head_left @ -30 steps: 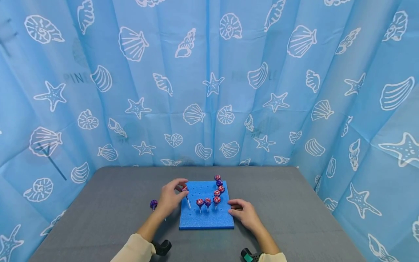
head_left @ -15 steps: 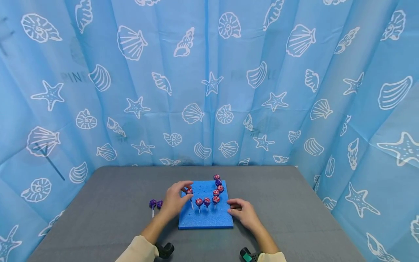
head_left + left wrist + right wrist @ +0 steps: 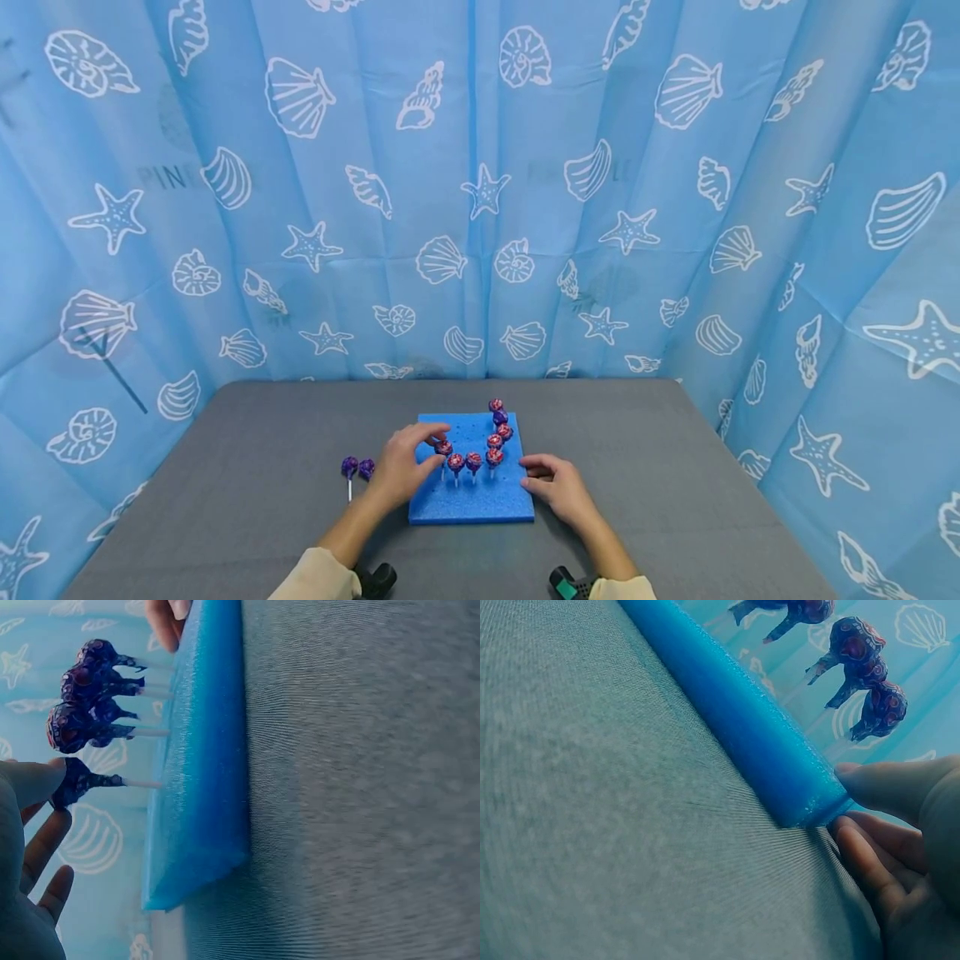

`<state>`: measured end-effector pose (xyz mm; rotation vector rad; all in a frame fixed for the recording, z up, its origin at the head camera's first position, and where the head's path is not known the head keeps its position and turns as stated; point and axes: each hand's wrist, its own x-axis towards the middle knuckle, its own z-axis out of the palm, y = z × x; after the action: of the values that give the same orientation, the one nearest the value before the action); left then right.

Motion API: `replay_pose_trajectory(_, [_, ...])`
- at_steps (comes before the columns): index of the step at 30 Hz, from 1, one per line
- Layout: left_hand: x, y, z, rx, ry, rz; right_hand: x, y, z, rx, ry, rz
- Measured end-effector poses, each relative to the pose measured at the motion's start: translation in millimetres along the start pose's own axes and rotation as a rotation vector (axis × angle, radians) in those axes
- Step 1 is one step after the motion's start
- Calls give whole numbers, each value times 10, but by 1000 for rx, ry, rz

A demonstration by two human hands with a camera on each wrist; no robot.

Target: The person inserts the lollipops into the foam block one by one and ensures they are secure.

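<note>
My left hand (image 3: 403, 468) pinches the wrapped head of a lollipop (image 3: 73, 782) between thumb and fingers, above the left half of a blue foam board (image 3: 472, 508). The lollipop is nearly upright and its white stick reaches the board's surface; I cannot tell how deep it goes. Just to its right, several red and purple lollipops (image 3: 473, 461) stand in the foam, in a line that bends toward the back right corner. At the board's right edge, my right hand (image 3: 558, 487) grips the foam, with its thumb (image 3: 885, 787) at the top and fingers lower down.
Two purple-wrapped lollipops (image 3: 349, 467) lie on the grey table (image 3: 285, 433), left of my left forearm. Small holes dot the board's top. A blue shell-print curtain (image 3: 480, 250) hangs behind the table and along its sides.
My left hand has moved right and slightly toward me, carrying the lollipop lower, next to the front row. The lollipops on the table came into fuller view. My right hand stayed in place.
</note>
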<state>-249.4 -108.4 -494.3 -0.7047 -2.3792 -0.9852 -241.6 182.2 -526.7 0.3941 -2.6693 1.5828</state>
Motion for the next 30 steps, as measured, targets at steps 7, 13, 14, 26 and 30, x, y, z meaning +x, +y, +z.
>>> replay_pose_trajectory(7, [-41,16,-17,-20,-12,17,-6,-6,2,-8,9,-3])
replay_pose_trajectory(13, [-70,3,-11,-5,20,39,-10,-8,8,-8,6,1])
replay_pose_trajectory(14, [-77,3,-12,-2,25,40,-8,-8,9,-8,6,1])
replay_pose_trajectory(26, [-178,62,-46,14,60,40,3,6,12,-14,18,-5])
replay_pose_trajectory(30, [-204,70,-47,11,79,58,1,5,15,-17,18,-7])
